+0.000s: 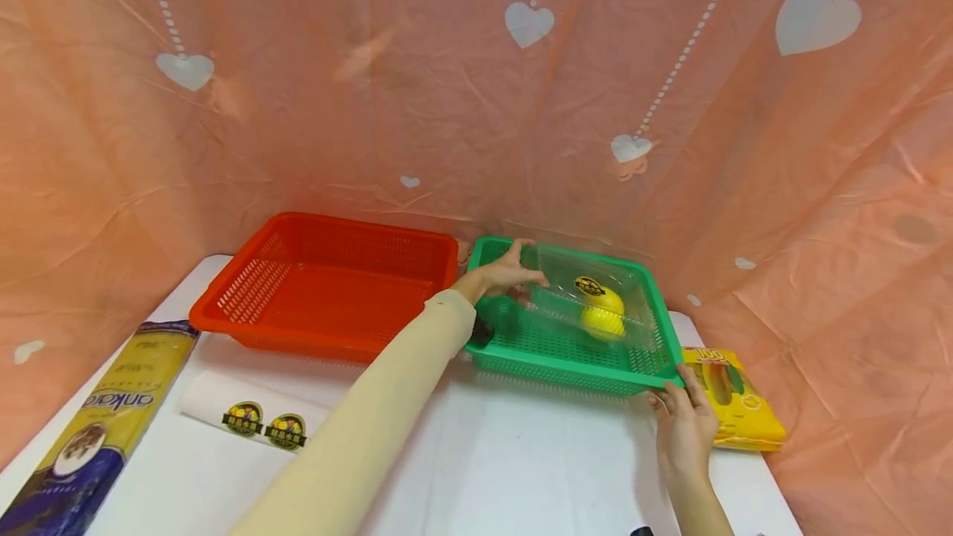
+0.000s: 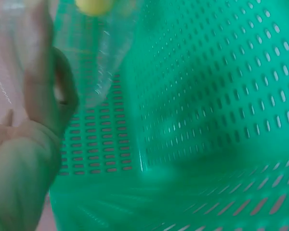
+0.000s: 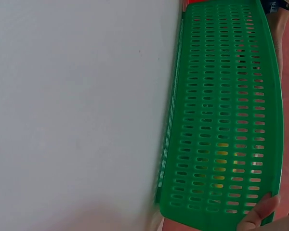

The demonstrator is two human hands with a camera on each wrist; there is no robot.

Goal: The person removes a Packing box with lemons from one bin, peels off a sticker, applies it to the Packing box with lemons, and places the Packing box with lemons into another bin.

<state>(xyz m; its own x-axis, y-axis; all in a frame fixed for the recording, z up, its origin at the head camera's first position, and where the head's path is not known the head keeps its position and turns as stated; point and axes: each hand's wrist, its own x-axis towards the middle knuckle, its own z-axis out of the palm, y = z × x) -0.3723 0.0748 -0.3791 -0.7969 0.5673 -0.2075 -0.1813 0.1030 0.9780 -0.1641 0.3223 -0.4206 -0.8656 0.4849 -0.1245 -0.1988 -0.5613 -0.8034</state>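
My left hand (image 1: pixel 510 273) grips the left end of a clear plastic container (image 1: pixel 554 271), which sits tilted within the green basket (image 1: pixel 554 370). A dark round sticker (image 1: pixel 591 285) is on the container, and yellow round fruit (image 1: pixel 605 317) shows through the plastic. In the left wrist view, blurred, the left hand (image 2: pixel 36 96) is beside the clear plastic, over the basket's slotted floor. My right hand (image 1: pixel 685 420) holds the basket's near right corner. In the right wrist view its fingers (image 3: pixel 261 211) curl over the rim, and yellow shows through the slots.
A red basket (image 1: pixel 298 336) stands left of the green one. On the white table (image 1: pixel 521 453) lie a white roll with stickers (image 1: pixel 204 399), a gold and blue packet (image 1: pixel 112 412) and a yellow packet (image 1: pixel 744 412). A pink curtain (image 1: pixel 447 106) hangs behind.
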